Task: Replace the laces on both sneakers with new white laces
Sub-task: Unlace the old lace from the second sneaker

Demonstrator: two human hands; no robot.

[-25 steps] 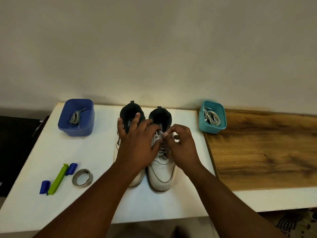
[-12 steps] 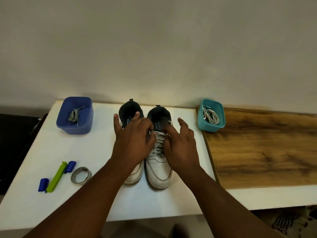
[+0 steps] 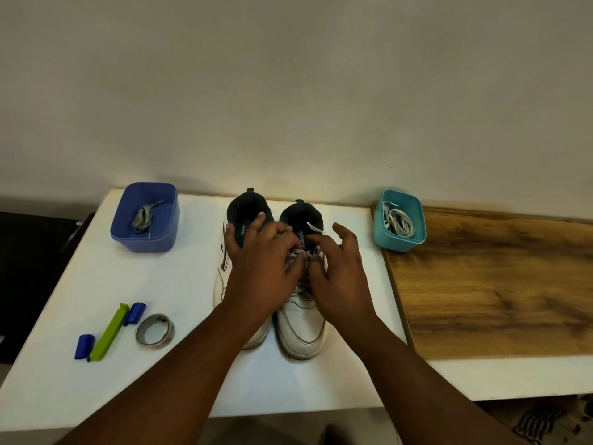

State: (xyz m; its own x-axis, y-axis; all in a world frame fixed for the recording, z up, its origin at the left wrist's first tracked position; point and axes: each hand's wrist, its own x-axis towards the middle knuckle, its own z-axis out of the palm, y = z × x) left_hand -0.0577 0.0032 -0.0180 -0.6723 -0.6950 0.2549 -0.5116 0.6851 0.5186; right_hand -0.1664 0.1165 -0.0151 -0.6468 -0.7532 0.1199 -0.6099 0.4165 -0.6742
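Two white sneakers with dark collars stand side by side on the white table (image 3: 167, 284), toes toward me. My left hand (image 3: 260, 271) covers most of the left sneaker (image 3: 224, 281) and reaches across to the right sneaker (image 3: 300, 329), where its fingers pinch the lace (image 3: 313, 228) at the upper eyelets. My right hand (image 3: 340, 277) works the same lace from the right side, thumb and forefinger pinching it, the other fingers spread. One lace tip sticks up by the tongue. A teal box (image 3: 401, 240) holds the new white laces (image 3: 399, 221).
A blue box (image 3: 144, 239) at the back left holds a grey lace (image 3: 142, 215). Near the front left lie a green and blue clip (image 3: 107, 332) and a roll of grey tape (image 3: 154, 329). A wooden board (image 3: 497, 284) covers the right side. The wall stands close behind.
Both hands have shifted slightly up the right sneaker toward its tongue, and the right hand's outer fingers have spread. The view has drifted a little.
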